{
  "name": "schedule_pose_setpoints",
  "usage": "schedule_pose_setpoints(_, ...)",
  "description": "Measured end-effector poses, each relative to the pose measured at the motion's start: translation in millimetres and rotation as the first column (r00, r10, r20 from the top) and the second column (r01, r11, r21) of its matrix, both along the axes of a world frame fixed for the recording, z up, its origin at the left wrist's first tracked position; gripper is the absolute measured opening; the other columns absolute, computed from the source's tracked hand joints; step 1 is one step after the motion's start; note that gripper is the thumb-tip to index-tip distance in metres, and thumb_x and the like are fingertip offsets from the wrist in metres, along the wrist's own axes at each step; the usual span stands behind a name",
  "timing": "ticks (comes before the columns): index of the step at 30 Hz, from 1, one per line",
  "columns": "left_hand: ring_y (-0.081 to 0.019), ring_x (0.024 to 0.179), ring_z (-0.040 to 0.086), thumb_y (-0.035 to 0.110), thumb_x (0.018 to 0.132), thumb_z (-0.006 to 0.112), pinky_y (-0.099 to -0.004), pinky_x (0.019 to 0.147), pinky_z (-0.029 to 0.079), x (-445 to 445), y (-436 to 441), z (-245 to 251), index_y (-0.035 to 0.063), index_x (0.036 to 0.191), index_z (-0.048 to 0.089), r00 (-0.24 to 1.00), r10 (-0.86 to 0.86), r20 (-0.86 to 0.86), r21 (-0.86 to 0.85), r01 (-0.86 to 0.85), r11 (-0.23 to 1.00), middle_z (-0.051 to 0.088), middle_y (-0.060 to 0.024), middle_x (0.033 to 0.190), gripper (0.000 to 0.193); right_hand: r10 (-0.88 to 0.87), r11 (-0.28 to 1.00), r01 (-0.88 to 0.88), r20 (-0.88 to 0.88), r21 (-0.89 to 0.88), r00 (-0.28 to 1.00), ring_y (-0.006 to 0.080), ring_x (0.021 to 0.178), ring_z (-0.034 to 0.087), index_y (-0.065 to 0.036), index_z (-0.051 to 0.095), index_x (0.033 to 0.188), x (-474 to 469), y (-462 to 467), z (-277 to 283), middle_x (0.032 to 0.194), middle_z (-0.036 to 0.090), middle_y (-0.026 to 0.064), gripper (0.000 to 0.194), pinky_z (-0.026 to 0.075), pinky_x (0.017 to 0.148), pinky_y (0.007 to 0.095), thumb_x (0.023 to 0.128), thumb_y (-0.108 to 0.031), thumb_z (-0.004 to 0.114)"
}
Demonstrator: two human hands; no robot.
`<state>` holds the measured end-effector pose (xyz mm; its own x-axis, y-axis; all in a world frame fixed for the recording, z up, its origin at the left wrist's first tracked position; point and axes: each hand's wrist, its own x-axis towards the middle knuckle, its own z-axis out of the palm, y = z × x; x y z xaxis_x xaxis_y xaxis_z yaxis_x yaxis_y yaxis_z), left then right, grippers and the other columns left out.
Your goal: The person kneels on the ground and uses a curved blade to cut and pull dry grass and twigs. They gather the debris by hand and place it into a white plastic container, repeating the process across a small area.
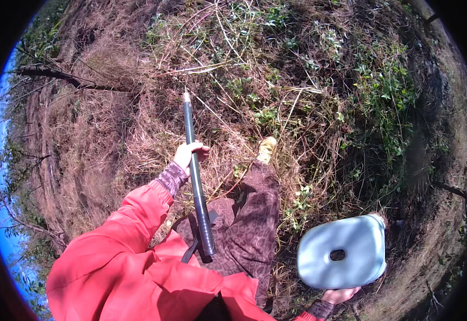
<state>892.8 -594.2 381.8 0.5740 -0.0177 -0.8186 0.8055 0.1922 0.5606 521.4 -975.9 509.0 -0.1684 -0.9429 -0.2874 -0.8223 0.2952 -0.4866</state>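
Note:
My left hand (186, 155) is wrapped around a dark green telescopic pole (197, 188), which looks like a collapsed fishing rod. Its thin pale tip points away from me, and its ribbed black butt end lies above my patterned trousers. Low on the right, my right hand (339, 295) grips the near edge of a pale plastic stool (317, 257). The stool's rounded seat, with a small oval hole in it, faces up toward me. Part of my right hand and the stool's underside are hidden by the seat.
Dry grass (109, 132) and long loose stalks cover the ground. Green leafy weeds (385, 96) grow on the right. A dark bare branch (63, 76) reaches in from the left. My yellowish shoe (267, 148) stands in the grass ahead, among straw-coloured stems.

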Motion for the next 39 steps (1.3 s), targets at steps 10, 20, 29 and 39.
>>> schedule_pose_setpoints(10, -0.0202, 0.061, 0.06, 0.005, 0.076, 0.053, -0.0288, 0.056, 0.052, 177, -49, -28, 0.0023, 0.083, 0.046, 1.0, 0.013, 0.012, 0.1, -0.014, 0.995, 0.06, -0.0137, 0.071, 0.01, 0.005, 0.945, -0.029, 0.073, 0.326, 0.997, 0.0258, 0.082, 0.057, 0.011, 0.051, 0.103, 156, 5, -159, 0.093, 0.059, 0.0174, 0.053, 0.045, 0.076, 0.0344, 0.089, -0.035, 0.028)
schedule_pose_setpoints(20, -0.0194, 0.064, 0.06, 0.005, 0.076, 0.054, -0.0292, 0.061, 0.052, 305, -113, 16, 0.0037, 0.081, 0.046, 0.99, -0.04, 0.138, -0.051, 0.048, 0.998, 0.06, -0.0122, 0.071, 0.01, 0.452, 0.85, -0.432, 0.005, 0.3, 0.892, 0.0231, 0.069, 0.057, 0.005, 0.056, 0.089, 262, -8, -166, 0.078, 0.062, 0.0165, 0.031, 0.045, 0.064, 0.0331, 0.083, -0.018, 0.036)
schedule_pose_setpoints(29, -0.0185, 0.062, 0.06, 0.004, 0.076, 0.054, -0.0288, 0.059, 0.052, 409, -144, 23, 0.0025, 0.084, 0.047, 0.98, 0.003, 0.201, -0.093, 0.016, 0.996, 0.06, -0.0105, 0.07, 0.011, 0.439, 0.872, -0.403, -0.083, 0.278, 0.894, 0.0237, 0.07, 0.057, 0.005, 0.056, 0.09, 398, -45, -162, 0.078, 0.061, 0.017, 0.032, 0.045, 0.065, 0.0332, 0.083, -0.019, 0.035)
schedule_pose_setpoints(39, -0.0203, 0.059, 0.06, 0.005, 0.076, 0.053, -0.0301, 0.056, 0.051, 568, -190, -7, 0.0004, 0.081, 0.05, 0.989, -0.081, 0.12, -0.08, 0.091, 0.993, 0.061, -0.0138, 0.07, 0.007, 0.488, 0.862, -0.457, -0.118, 0.217, 0.865, 0.0244, 0.072, 0.057, 0.006, 0.056, 0.09, 601, -108, -154, 0.079, 0.061, 0.0176, 0.034, 0.045, 0.066, 0.0334, 0.084, -0.02, 0.035)
